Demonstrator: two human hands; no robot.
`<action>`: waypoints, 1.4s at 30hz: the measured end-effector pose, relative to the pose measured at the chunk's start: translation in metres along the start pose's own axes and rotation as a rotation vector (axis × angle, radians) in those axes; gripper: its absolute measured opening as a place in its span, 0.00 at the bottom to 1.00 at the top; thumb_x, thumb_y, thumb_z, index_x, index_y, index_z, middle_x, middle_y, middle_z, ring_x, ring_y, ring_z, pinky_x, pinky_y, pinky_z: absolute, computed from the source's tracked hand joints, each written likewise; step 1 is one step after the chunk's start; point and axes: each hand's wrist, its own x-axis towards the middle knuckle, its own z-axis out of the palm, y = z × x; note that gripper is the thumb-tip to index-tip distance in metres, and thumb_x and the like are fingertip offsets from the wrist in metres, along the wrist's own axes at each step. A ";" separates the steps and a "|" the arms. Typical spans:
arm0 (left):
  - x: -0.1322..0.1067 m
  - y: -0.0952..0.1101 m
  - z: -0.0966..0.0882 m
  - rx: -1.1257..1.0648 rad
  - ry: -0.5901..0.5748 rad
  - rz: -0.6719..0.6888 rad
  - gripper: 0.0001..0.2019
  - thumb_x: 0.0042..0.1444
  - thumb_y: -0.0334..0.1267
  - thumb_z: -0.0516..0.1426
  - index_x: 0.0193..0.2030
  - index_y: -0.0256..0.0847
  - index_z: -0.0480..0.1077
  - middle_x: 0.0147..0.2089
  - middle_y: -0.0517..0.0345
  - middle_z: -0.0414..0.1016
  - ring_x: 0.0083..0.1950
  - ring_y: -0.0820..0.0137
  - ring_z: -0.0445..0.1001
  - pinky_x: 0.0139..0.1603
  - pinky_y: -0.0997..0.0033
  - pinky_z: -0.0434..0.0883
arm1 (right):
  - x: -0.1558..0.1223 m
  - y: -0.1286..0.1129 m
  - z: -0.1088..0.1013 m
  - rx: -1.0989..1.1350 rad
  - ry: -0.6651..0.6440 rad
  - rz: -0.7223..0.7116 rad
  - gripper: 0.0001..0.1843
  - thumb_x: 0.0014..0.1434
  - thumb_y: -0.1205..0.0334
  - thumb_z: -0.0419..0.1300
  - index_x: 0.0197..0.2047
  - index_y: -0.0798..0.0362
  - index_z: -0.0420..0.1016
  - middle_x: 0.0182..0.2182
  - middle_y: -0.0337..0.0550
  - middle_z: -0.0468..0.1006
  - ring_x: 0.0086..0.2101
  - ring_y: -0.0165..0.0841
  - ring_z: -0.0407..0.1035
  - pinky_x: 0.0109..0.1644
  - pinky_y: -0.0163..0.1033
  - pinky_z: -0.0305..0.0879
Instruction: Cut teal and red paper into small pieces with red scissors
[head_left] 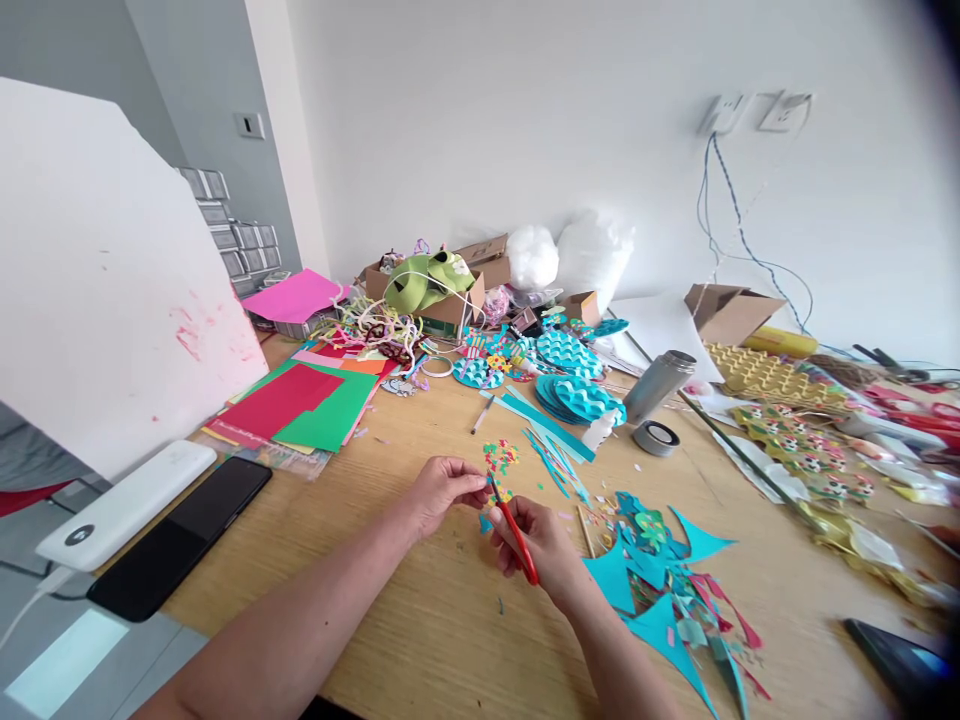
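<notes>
My right hand is wrapped round a pair of red-handled scissors, their blades pointing up and away from me. Close by on the left, my left hand has its thumb and fingertips pinched together at the blade tips. What it pinches is too small to make out. Just beyond both hands lies a little heap of red, yellow and green paper bits. Thin blue paper strips rest to the right of that heap, and blue paper offcuts are scattered beside my right forearm.
At the left are coloured paper sheets, a black phone and a white power bank. Farther back stand a metal flask, a tape roll, a glue bottle and wavy blue paper discs. Craft materials line the wall.
</notes>
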 end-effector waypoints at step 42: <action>0.001 -0.008 0.001 -0.049 0.012 -0.001 0.09 0.40 0.37 0.64 0.26 0.32 0.73 0.25 0.54 0.74 0.25 0.73 0.70 0.30 0.71 0.67 | 0.003 0.006 0.004 0.002 0.041 -0.010 0.23 0.46 0.41 0.60 0.26 0.53 0.59 0.18 0.33 0.69 0.14 0.28 0.67 0.15 0.31 0.60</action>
